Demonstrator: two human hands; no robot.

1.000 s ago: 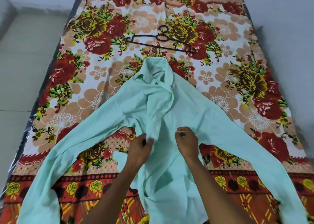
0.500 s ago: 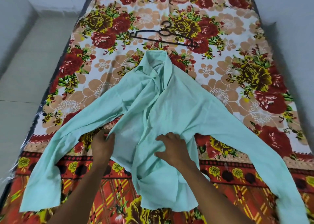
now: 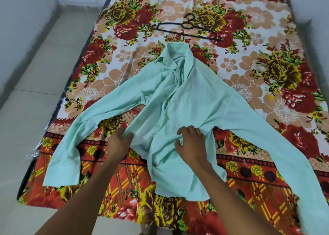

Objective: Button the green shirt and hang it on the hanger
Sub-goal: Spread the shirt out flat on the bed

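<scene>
Shirt (image 3: 179,113) lies collar-up on the floral bed sheet (image 3: 277,78), front side up, sleeves flung wide to both sides, its plackets loosely overlapped and rumpled. Hanger (image 3: 187,29) rests on the sheet just beyond the collar, apart from the cloth.

Left hand (image 3: 118,142) has its fingers curled over the left front edge, gripping the fabric. Right hand (image 3: 192,143) presses on the right front panel with fingers spread, holding nothing.

The step looks like squaring the fronts before buttoning. To do it well, pull the left panel out flat, smooth the right one, and lay the two plackets edge to edge so each button meets its own hole; starting at the collar or the hem would help avoid a skewed row.

Buttons and holes are too small to make out, so how many are fastened cannot be told. The right cuff runs out of view at the lower corner.
</scene>
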